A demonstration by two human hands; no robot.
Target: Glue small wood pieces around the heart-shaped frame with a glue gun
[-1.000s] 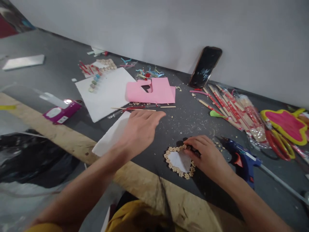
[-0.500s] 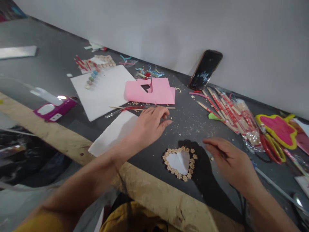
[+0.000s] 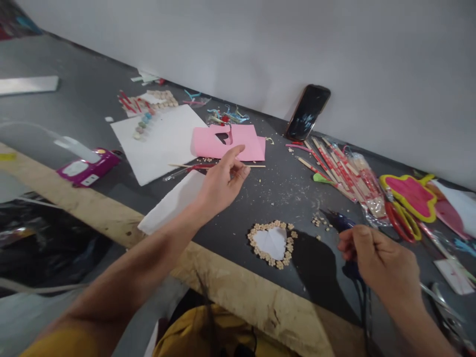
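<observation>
My left hand [image 3: 225,181] hovers over the dark table, index finger stretched and thumb apart from it, with nothing visible in it. Beneath and behind it are a thin wooden stick [image 3: 256,166] and pink sheet [image 3: 245,141] with a heart cut-out. Curled fingers of my right hand [image 3: 379,253] are around a dark blue glue gun [image 3: 341,220], its nozzle pointing left; the grip is partly hidden. Small wooden flower pieces [image 3: 320,220] lie by the nozzle. Between my hands, a white paper heart [image 3: 269,243] lies bordered by small wooden flowers [image 3: 288,255].
A phone [image 3: 308,111] leans against the wall. Bagged wooden sticks [image 3: 349,173], red-and-yellow scissors [image 3: 403,223] and a pink-and-yellow shape [image 3: 409,196] lie right. White sheets [image 3: 159,144] and a purple device [image 3: 89,166] are left. A cord hangs below my right hand.
My right hand has moved right and turned, bringing the glue gun's nozzle and body into sight. The flower pieces near it are uncovered. My left index finger has straightened and lifted.
</observation>
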